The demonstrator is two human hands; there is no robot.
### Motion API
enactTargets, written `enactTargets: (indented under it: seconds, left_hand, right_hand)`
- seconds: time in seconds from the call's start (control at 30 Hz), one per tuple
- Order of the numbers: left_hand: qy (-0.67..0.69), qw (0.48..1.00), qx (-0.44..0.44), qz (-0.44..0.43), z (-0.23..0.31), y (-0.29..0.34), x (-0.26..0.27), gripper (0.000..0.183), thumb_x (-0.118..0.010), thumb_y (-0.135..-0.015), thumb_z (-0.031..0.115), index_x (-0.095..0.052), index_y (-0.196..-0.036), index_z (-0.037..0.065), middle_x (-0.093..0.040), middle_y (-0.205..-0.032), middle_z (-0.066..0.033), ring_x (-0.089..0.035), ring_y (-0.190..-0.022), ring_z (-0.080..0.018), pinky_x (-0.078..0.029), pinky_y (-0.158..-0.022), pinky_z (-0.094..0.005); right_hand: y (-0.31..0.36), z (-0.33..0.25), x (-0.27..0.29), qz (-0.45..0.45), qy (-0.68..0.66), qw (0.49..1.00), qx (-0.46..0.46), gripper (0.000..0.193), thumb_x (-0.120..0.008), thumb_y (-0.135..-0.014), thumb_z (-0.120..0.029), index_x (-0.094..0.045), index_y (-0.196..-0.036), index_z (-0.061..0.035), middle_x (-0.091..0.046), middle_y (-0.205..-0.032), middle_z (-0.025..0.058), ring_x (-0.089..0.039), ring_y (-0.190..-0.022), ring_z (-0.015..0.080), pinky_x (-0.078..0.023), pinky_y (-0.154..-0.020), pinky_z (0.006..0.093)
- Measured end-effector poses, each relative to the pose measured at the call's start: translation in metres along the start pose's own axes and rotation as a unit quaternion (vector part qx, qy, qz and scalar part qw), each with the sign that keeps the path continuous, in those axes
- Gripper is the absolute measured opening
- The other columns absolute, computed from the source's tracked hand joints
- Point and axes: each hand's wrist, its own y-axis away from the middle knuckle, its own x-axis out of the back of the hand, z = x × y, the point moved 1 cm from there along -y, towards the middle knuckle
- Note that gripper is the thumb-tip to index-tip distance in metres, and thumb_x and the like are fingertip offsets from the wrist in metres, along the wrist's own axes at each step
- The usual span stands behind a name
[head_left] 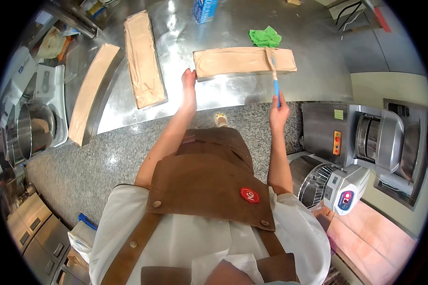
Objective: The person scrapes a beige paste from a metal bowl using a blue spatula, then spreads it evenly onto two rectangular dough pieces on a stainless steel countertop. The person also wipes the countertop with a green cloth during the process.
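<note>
- Our right hand [279, 114] has its fingers wrapped round the blue handle of a spatula [276, 87], and the blade sits in the tan mix [233, 61] just beyond that hand.
- Our left hand [189, 85] isn't gripping anything, fingers fairly straight and together. They're right at the end of the tin [214, 78], but we can't tell if they're really touching or just beside it.
- So the tin runs from our left fingertips across to past our right hand, lying crosswise on the table [314, 88].
- Looks to us like the smoothing step: the mix is in, the top's fairly level, with stroke marks showing.
- Next move, we'd say, calls for a light, flat stroke along the length, with the left hand steadying the end. Dig in and we'd probably gouge it.
- Left of our left hand, the middle tin [157, 61] and far tin [103, 95] look already filled and spread.
</note>
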Motion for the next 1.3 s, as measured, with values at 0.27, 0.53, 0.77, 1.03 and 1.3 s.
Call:
enactTargets:
  seconds: [0.27,0.53,0.77,1.03,1.3]
  left_hand:
    - [0.012,0.999,0.000,0.030,-0.006,-0.003,0.000,0.082,-0.036,-0.098,0.058,-0.014,-0.151,0.000,-0.025,-0.154,-0.0215,-0.021,-0.145,-0.0282,-0.012,-0.118,-0.0380]
    - [0.004,1.000,-0.009,0.021,-0.009,-0.004,0.004,0.080,-0.034,-0.099,0.059,-0.016,-0.150,0.000,-0.029,-0.152,-0.0209,-0.025,-0.143,-0.0277,-0.014,-0.117,-0.0380]
    - [0.012,1.000,-0.015,0.019,-0.008,-0.003,0.007,0.076,-0.032,-0.100,0.056,-0.016,-0.150,0.001,-0.030,-0.152,-0.0206,-0.025,-0.144,-0.0275,-0.012,-0.117,-0.0385]
    - [-0.001,1.000,-0.006,-0.017,0.004,0.005,0.004,0.081,-0.030,-0.100,0.057,-0.008,-0.151,-0.002,-0.017,-0.156,-0.0257,-0.013,-0.148,-0.0307,-0.009,-0.120,-0.0386]
    - [0.005,1.000,0.006,0.011,0.006,0.007,0.001,0.071,-0.031,-0.101,0.052,-0.016,-0.150,0.002,-0.027,-0.154,-0.0188,-0.021,-0.145,-0.0269,-0.011,-0.117,-0.0388]
  right_hand:
    - [0.054,-0.056,-0.032,-0.072,0.017,0.997,0.012,0.038,-0.057,-0.095,-0.022,-0.059,-0.128,-0.0042,-0.067,-0.105,0.0249,-0.070,-0.090,0.0309,-0.052,-0.077,0.0360]
    - [0.080,-0.098,-0.056,-0.153,0.044,0.986,0.055,0.038,-0.056,-0.094,-0.019,-0.058,-0.131,-0.0123,-0.067,-0.087,0.0210,-0.066,-0.076,0.0364,-0.051,-0.067,0.0427]
    - [0.088,-0.104,-0.065,-0.140,0.096,0.976,0.133,0.040,-0.056,-0.093,-0.019,-0.056,-0.132,-0.0134,-0.067,-0.087,0.0180,-0.065,-0.073,0.0367,-0.051,-0.065,0.0456]
    - [0.097,-0.096,-0.074,-0.108,0.109,0.972,0.177,0.041,-0.057,-0.093,-0.018,-0.055,-0.134,-0.0124,-0.064,-0.081,0.0138,-0.064,-0.069,0.0332,-0.051,-0.059,0.0436]
    - [0.094,-0.097,-0.064,-0.100,0.132,0.972,0.165,0.043,-0.057,-0.093,-0.017,-0.054,-0.135,-0.0122,-0.063,-0.081,0.0139,-0.063,-0.066,0.0333,-0.050,-0.058,0.0437]
